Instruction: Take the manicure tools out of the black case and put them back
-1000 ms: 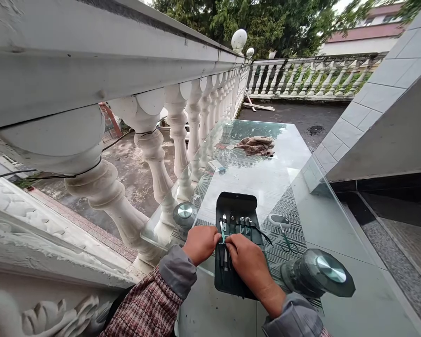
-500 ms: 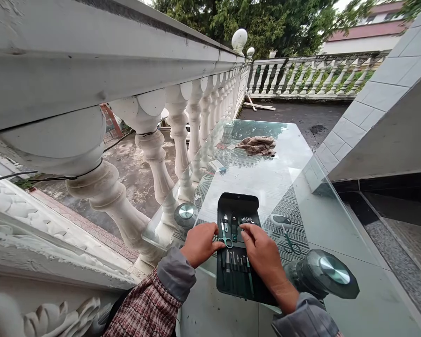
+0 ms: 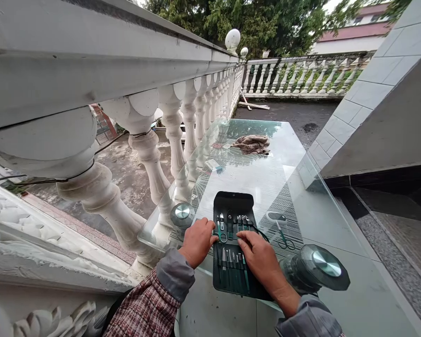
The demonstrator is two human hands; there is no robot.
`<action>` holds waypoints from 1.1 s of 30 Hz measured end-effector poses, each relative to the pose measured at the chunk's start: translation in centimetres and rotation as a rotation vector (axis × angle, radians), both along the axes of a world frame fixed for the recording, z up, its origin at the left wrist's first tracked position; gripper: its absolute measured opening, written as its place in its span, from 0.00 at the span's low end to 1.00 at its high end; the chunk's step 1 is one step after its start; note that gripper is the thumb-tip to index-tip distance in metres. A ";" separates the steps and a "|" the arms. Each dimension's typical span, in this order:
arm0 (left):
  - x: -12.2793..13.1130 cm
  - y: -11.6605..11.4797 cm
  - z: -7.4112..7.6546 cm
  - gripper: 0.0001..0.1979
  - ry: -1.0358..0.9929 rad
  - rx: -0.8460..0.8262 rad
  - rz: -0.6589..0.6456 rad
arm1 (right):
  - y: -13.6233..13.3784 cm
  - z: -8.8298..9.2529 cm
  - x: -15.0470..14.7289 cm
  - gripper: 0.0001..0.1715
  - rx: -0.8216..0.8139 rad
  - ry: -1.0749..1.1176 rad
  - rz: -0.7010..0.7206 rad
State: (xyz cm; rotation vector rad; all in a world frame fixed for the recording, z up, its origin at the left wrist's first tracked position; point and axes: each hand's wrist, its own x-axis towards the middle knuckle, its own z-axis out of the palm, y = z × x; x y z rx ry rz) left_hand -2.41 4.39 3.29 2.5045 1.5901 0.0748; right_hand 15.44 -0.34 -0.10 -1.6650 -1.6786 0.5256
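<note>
Black manicure-kit case (image 3: 231, 206) lay open on the glass table (image 3: 266, 178), near its front edge; left hand (image 3: 196, 243) curled at the case's left side, grip unclear; right hand (image 3: 262, 261) lay flat, fingers together, on the tools (image 3: 228, 260); a loosened tool might slide off the slick glass.
</note>
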 end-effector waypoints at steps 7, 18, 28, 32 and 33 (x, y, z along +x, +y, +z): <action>-0.1 0.1 0.4 0.12 -0.051 -0.038 -0.024 | -0.1 -0.1 -0.1 0.12 -0.012 -0.027 0.021; 0.1 0.3 0.4 0.11 -0.063 -0.056 -0.021 | -0.2 -0.3 -0.2 0.12 0.008 -0.076 0.053; 0.7 0.7 -0.6 0.09 -0.064 0.023 0.010 | -0.2 -0.4 -0.2 0.10 0.012 -0.124 0.051; 0.8 0.6 -0.6 0.08 -0.065 0.030 0.030 | -0.3 -0.5 -0.3 0.09 0.020 -0.132 0.055; 0.9 0.6 -0.6 0.08 -0.062 0.030 0.032 | -0.3 -0.6 -0.3 0.09 0.023 -0.132 0.056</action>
